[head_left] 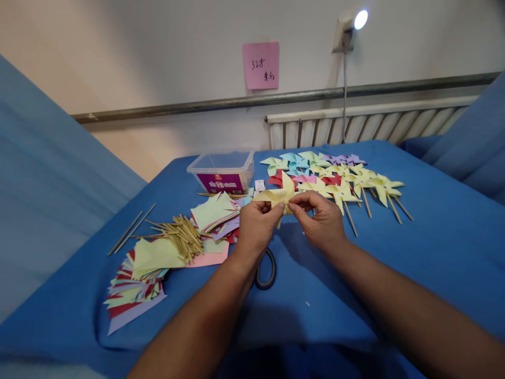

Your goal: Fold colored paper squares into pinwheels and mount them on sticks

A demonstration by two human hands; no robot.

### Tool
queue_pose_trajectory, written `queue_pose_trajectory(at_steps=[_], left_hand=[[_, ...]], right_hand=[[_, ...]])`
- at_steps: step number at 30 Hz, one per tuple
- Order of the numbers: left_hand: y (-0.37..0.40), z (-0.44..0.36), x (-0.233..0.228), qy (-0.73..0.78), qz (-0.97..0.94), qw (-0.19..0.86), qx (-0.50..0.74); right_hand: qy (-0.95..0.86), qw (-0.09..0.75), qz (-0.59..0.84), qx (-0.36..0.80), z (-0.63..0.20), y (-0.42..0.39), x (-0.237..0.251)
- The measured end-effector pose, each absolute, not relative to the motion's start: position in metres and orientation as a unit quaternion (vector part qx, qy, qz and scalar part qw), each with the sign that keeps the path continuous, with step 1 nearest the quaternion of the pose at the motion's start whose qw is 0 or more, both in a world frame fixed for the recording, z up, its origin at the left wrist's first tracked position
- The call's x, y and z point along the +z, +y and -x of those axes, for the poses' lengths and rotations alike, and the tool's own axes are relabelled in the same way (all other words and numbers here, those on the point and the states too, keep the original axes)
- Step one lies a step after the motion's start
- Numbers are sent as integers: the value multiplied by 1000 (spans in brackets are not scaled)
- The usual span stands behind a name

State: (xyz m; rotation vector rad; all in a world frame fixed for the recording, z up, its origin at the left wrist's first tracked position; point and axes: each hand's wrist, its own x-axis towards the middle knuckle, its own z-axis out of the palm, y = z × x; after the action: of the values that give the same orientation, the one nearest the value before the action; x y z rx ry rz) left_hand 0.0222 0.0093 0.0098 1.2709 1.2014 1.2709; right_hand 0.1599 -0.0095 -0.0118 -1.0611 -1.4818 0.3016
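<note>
Both hands meet above the middle of the table around a pale yellow paper pinwheel (282,193). My left hand (258,223) pinches its folded paper from the left, thumb near the centre. From the right, my right hand (321,218) has thumb and forefinger closed at the pinwheel's centre; whether a pin sits between them is too small to tell. No stick shows on this pinwheel. Beneath my left wrist lies a pair of scissors, with one black handle loop (266,269) in sight and the rest hidden by the arm.
Finished pinwheels (341,192) on sticks lie at the back right. Left are a bundle of wooden sticks (185,237), coloured paper stacks (138,287) and more sheets (215,213). A clear plastic box (223,171) and a small white box (260,185) stand behind on the blue-covered table (434,252).
</note>
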Motion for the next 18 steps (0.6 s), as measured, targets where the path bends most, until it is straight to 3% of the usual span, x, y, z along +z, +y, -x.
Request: queue_pose_trajectory(at_steps=[18], left_hand=[[5,-24,12,487,-546,439,521]], right_hand=[[-626,620,449,149,-157,-10,-15]])
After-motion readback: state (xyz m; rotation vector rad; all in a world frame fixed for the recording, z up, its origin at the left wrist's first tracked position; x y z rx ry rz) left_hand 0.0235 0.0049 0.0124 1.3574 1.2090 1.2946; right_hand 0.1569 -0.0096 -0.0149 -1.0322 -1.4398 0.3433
